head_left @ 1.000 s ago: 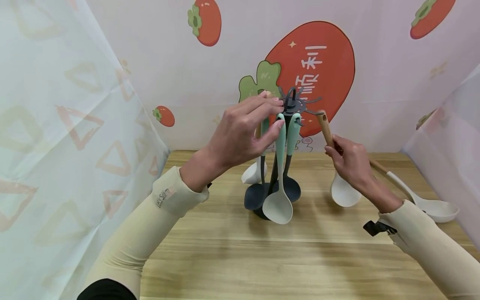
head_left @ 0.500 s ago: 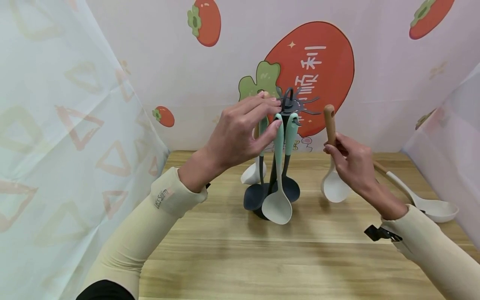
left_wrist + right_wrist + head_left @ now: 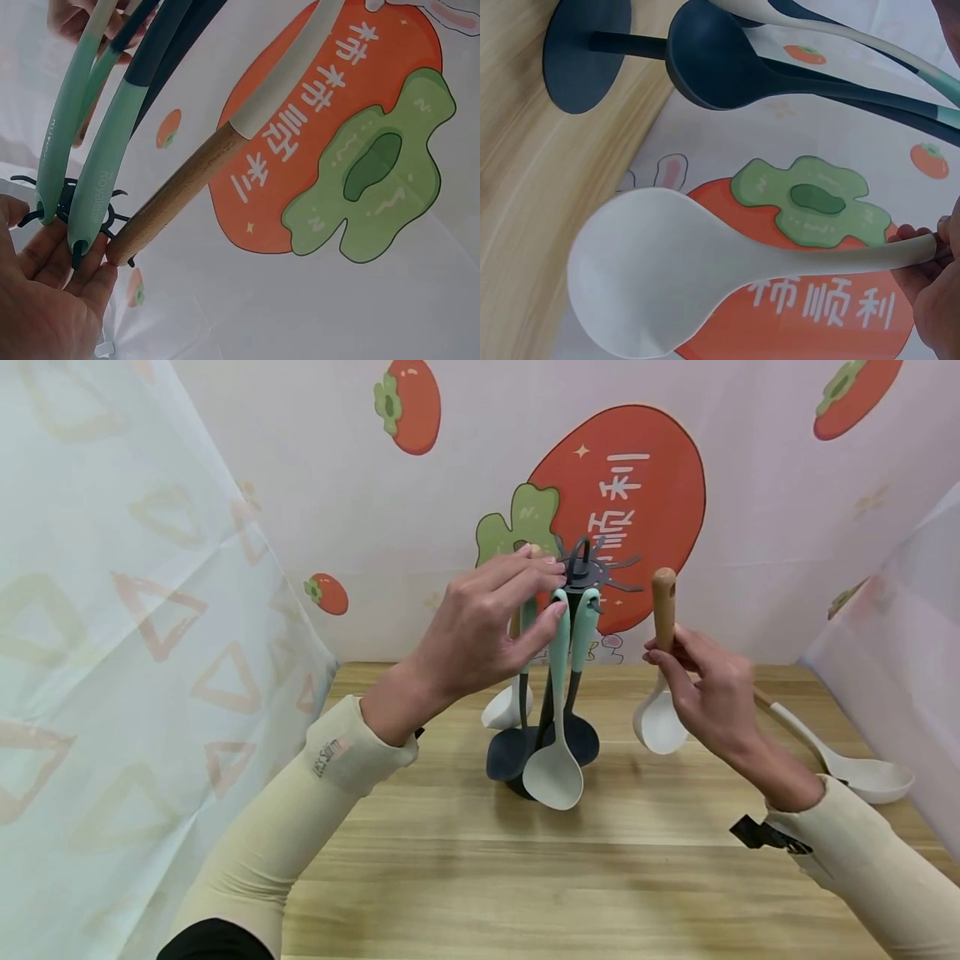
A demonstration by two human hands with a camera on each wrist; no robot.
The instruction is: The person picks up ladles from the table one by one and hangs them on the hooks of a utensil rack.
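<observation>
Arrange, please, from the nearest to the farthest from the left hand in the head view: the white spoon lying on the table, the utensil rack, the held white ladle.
1. Utensil rack: directly at the left hand.
2. Held white ladle: in the right hand, right of the rack.
3. White spoon: on the table, at the far right.

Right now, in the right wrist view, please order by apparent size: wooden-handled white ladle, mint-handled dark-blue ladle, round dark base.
White ladle, perhaps because nearest
Dark-blue ladle
Round dark base, cropped
</observation>
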